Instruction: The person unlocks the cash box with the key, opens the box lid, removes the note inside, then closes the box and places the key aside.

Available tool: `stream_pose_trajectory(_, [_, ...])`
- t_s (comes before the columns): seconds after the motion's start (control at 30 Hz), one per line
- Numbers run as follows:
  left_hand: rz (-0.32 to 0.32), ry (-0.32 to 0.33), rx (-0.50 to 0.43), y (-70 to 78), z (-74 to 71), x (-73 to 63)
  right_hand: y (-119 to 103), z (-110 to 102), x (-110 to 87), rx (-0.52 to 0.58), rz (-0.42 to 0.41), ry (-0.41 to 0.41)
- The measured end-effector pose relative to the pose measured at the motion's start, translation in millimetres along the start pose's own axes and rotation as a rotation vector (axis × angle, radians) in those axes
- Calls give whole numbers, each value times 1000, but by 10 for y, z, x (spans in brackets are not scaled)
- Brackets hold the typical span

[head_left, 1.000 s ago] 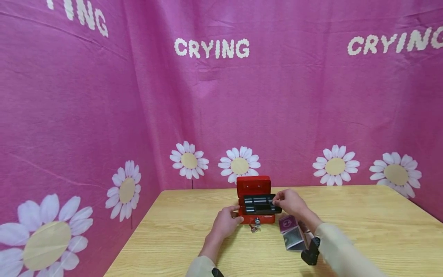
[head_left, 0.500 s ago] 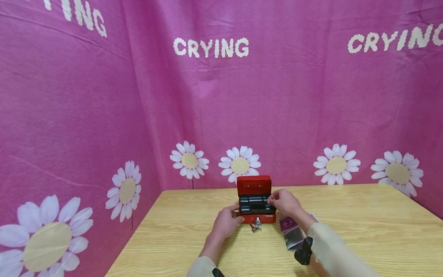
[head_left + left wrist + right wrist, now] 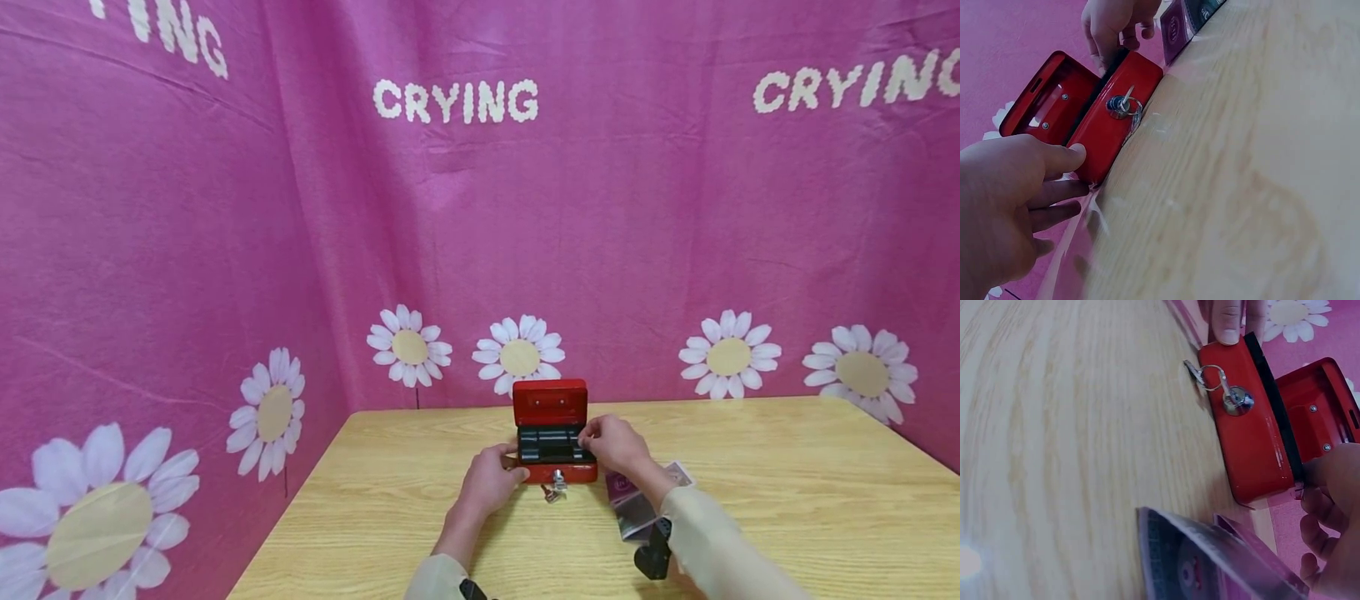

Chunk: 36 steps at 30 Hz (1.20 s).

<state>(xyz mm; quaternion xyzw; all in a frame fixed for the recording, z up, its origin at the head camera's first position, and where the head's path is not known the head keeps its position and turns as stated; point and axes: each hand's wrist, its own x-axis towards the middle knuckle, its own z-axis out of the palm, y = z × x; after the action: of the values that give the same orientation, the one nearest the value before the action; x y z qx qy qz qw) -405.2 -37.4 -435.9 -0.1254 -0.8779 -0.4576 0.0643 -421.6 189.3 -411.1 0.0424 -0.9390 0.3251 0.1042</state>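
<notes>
A small red cash box (image 3: 536, 474) stands on the wooden table with its lid (image 3: 550, 402) raised. My left hand (image 3: 487, 482) grips the box's left end, its thumb on the front face in the left wrist view. A black compartment tray (image 3: 557, 455) sits within the box opening. At the tray's right edge, my right hand (image 3: 618, 442) pinches with thumb and forefinger, the fingertips partly hidden. A key (image 3: 1194, 372) hangs on a ring from the front lock (image 3: 1237, 400).
Right of the box, a folded purple and grey leaflet (image 3: 636, 515) stands partly under my right forearm. A pale printed piece (image 3: 681, 473) shows beyond the wrist. Pink cloth (image 3: 600, 250) with daisies hangs behind the table (image 3: 375, 517).
The tray has shifted left and down from over the box's right side into the box. My right hand moved left with it, while my left hand stayed at the box's left end.
</notes>
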Motion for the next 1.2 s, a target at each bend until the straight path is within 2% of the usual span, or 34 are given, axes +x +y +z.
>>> stream_pose_trajectory(0.1, [-11,-8,0,2,-1,16,20,12,7,-26,0,-1])
stream_pose_trajectory(0.23, [7,-20,25,14,-22,27,41,24,6,-40,16,6])
stream_pose_trajectory(0.37, [1,-67,26,40,-74,41,41,10,-4,-43,17,18])
stream_pose_trajectory(0.6, [-24,-109,26,105,-193,97,25,-47,-17,-5,-15,73])
stream_pose_trajectory(0.8, [-9,-135,42,148,-235,150,17,-104,-35,42,-53,126])
stream_pose_trajectory(0.9, [-1,-125,54,165,-247,196,14,-145,-44,80,-77,170])
stream_pose_trajectory(1.0, [-24,-98,54,201,-259,241,20,-180,-35,114,-97,208])
stream_pose_trajectory(1.07, [-35,-76,46,236,-273,265,11,-194,-29,134,-96,217])
stream_pose_trajectory(1.2, [-18,-39,30,300,-297,307,-24,-198,-24,196,-87,211])
